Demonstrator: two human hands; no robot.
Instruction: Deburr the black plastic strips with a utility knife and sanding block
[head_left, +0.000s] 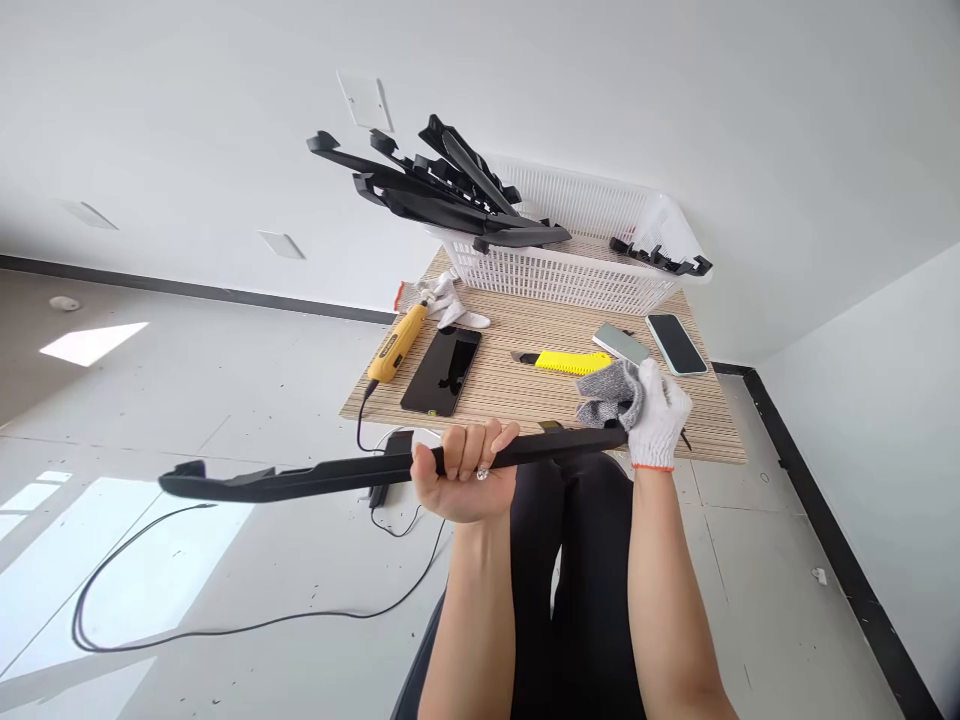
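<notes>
A long black plastic trim strip (pixel 337 480) lies across my view, held off the table. My bare left hand (pixel 469 475), with a ring on one finger, is wrapped round its middle. At the strip's right end is my right hand (pixel 660 415), in a white knitted glove with an orange cuff edge. Its closed fingers grip a grey cloth (pixel 611 390) against that end of the strip; the fingertips are partly hidden. Just beyond the cloth, a yellow utility knife (pixel 574 362) lies on the table with its blade out.
On the wooden table (pixel 517 395) are a yellow corded power tool (pixel 399 345), a white glove (pixel 450 303), a black tablet-like device (pixel 442 370) and a phone (pixel 676 345). Behind stands a white basket (pixel 555 280) with several black strips (pixel 450 200) jutting out left. A cable (pixel 285 615) trails over the floor.
</notes>
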